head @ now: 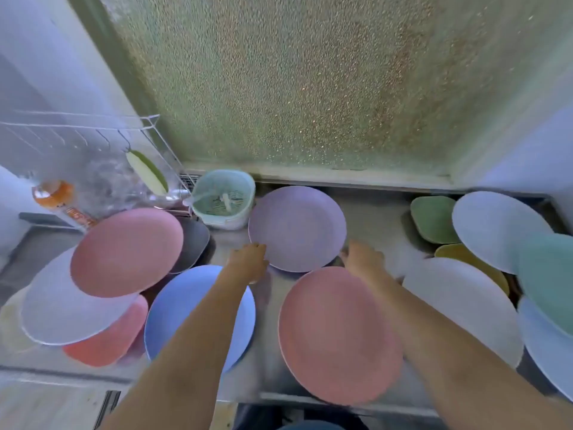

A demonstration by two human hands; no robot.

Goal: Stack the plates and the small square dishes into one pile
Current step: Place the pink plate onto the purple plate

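Observation:
A purple plate [297,228] lies at the back middle of the steel counter [375,218]. My left hand [248,259] grips its left front rim, and my right hand [362,259] closes on its right front rim. In front of my arms lie a blue plate [186,308] and a pink plate [338,333]. On the left, a second pink plate [127,252] overlaps a pale white plate [68,308], a coral square dish [108,339] and a dark grey dish [193,243]. On the right sit a green square dish [434,218], a yellow dish [474,262] and several overlapping plates [496,228]. The view is blurred.
A green strainer basket [223,200] stands just left of the purple plate. A white wire rack [93,131] and a bottle with an orange cap [55,197] are at the back left. A frosted window [310,88] rises behind the counter. The counter's front edge [310,401] is near me.

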